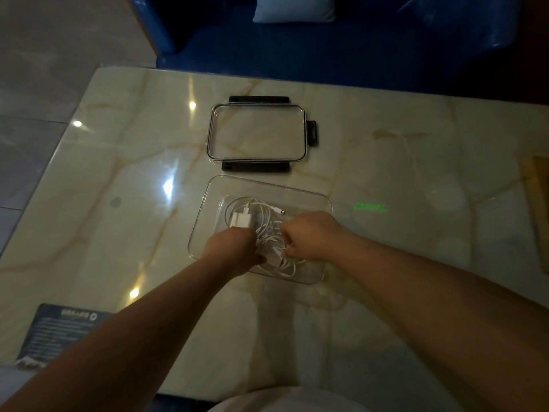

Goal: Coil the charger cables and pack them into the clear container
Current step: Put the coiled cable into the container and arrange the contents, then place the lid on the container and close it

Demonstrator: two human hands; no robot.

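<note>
A clear rectangular container [208,197] lies on the marble table in front of me. Inside it sit a white charger plug [241,220] and loops of white cable [261,208], with one connector end pointing right. Both of my hands reach into the near half of the container. My left hand [230,248] has its fingers curled down onto a bundle of white cable [271,251]. My right hand [312,236] pinches the same bundle from the right side. A loop of cable [286,270] spills toward the near wall. My fingertips are mostly hidden.
The container's clear lid [257,129] with dark clips lies flat just beyond it. A dark printed card [56,331] sits at the table's near left. A wooden object [537,209] lies at the right edge. A blue sofa with a pale cushion stands behind the table.
</note>
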